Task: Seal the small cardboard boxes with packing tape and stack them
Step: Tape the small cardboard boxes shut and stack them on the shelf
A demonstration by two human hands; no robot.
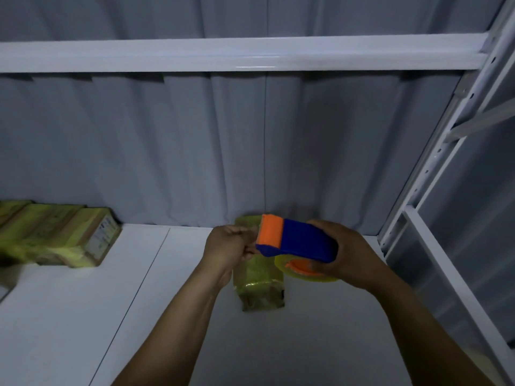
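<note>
right hand [342, 254] grips the blue-and-orange plastic tape dispenser [303, 240]; left hand [225, 246] pinches at its orange mouth, likely the tape end. the small tape-wrapped cardboard box [259, 285] lies on the white shelf [167, 316] below. draw tape straight, without twisting.

Single head-worn view, looking forward and down, close over white shelf [83, 316], facing grey back wall [167, 149]

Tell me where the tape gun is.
Right of centre in the head view, the right hand holds the tape gun above the small box.
</note>
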